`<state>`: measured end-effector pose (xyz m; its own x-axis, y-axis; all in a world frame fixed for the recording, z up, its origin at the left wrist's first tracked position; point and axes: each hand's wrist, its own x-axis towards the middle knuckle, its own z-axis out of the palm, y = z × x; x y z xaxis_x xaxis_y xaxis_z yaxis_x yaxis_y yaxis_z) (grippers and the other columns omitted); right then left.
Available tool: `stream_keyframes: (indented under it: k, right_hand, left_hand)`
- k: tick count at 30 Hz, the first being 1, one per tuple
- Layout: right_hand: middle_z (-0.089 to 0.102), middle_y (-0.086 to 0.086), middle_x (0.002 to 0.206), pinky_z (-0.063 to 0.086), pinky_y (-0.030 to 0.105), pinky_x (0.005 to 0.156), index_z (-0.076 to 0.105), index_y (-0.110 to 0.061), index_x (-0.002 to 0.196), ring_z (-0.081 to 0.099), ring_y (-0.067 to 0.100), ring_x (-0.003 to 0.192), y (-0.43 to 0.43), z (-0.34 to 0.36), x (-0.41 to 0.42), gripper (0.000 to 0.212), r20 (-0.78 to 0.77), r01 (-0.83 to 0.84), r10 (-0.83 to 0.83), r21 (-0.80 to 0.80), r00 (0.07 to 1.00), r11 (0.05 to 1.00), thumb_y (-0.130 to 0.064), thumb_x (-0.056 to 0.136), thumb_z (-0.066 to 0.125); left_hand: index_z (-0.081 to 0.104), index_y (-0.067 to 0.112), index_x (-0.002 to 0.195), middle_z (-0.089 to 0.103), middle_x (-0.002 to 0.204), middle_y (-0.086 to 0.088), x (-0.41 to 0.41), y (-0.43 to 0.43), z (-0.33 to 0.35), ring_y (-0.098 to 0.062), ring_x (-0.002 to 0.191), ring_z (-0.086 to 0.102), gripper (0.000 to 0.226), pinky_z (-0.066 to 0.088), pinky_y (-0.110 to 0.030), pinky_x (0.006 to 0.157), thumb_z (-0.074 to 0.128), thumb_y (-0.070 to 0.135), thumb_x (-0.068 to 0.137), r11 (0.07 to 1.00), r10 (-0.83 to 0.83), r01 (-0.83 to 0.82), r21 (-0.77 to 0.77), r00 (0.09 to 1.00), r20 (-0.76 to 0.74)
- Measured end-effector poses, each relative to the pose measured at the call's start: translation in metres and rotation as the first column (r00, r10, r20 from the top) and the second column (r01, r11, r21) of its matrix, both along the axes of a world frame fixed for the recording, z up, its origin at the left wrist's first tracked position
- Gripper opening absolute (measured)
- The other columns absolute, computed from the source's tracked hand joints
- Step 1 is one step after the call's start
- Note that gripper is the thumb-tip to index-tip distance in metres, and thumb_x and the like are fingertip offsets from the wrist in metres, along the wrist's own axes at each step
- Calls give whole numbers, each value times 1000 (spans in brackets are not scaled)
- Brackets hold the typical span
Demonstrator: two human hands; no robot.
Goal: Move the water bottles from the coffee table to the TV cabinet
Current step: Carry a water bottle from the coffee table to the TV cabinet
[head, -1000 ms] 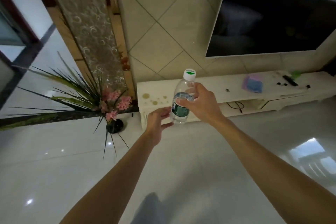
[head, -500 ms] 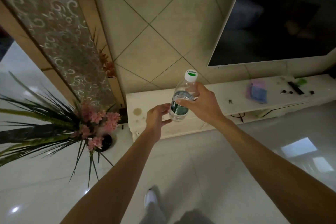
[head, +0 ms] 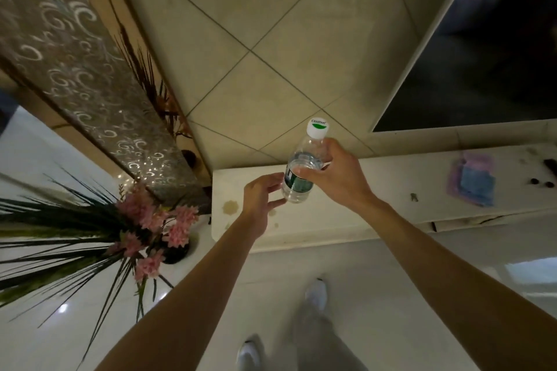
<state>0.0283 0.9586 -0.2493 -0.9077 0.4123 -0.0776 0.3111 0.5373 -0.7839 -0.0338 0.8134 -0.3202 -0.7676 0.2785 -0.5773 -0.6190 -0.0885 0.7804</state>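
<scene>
A clear water bottle [head: 301,172] with a white cap and a dark green label is upright in the air over the left end of the white TV cabinet [head: 346,220]. My right hand [head: 334,178] is wrapped around its middle from the right. My left hand [head: 260,199] is just left of the bottle's lower part, fingers spread and curled, fingertips at or near the bottle's side; I cannot tell if they touch. The bottle's base hangs above the cabinet top.
A dark TV screen [head: 482,54] hangs on the tiled wall above the cabinet. A pink and blue cloth [head: 473,179] and small dark items lie on the cabinet's right part. A potted plant with pink flowers [head: 156,220] stands on the floor at the left. My feet show below.
I have walked closer to the cabinet, which now fills more of the view. Both hands and the bottle have kept the same hold, now over the cabinet's left end.
</scene>
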Motion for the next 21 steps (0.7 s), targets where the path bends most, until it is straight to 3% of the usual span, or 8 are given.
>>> stream_keyframes:
  k: [9, 14, 18, 21]
  right_hand:
    - [62, -9, 110, 56, 33, 83, 47, -23, 127, 61, 10, 97, 85, -48, -87, 67, 52, -81, 85, -76, 995, 994, -45, 73, 79]
    - [59, -10, 114, 44, 12, 69, 46, -21, 128, 56, 6, 96, 106, -107, -121, 69, 115, -80, 88, -68, 990, 994, -41, 73, 82]
    - [61, -3, 123, 51, 25, 85, 45, -21, 130, 58, 12, 106, 116, -178, -150, 72, 163, -47, 62, -96, 985, 994, -39, 72, 82]
    - [58, -8, 118, 50, 24, 87, 45, -21, 129, 56, 10, 104, 119, -234, -169, 68, 167, -5, 26, -126, 986, 992, -36, 74, 81]
  left_hand:
    - [72, 3, 103, 70, 106, -12, -67, 76, -32, -26, 109, 62, 22, 53, -51, 96, 57, 9, 88, 995, 67, -63, -79, 996, 55]
    - [69, 0, 110, 67, 109, -14, -104, 101, -80, -27, 107, 62, 25, 55, -48, 94, 51, 7, 93, 994, 24, -11, -112, 994, 110]
    - [66, -6, 114, 67, 100, -15, -140, 115, -140, -25, 96, 64, 28, 57, -47, 91, 48, 5, 95, 994, 24, -7, -107, 986, 165]
    - [66, -4, 110, 68, 100, -14, -163, 126, -191, -26, 98, 64, 25, 57, -45, 91, 48, 5, 95, 995, -4, 24, -100, 981, 195]
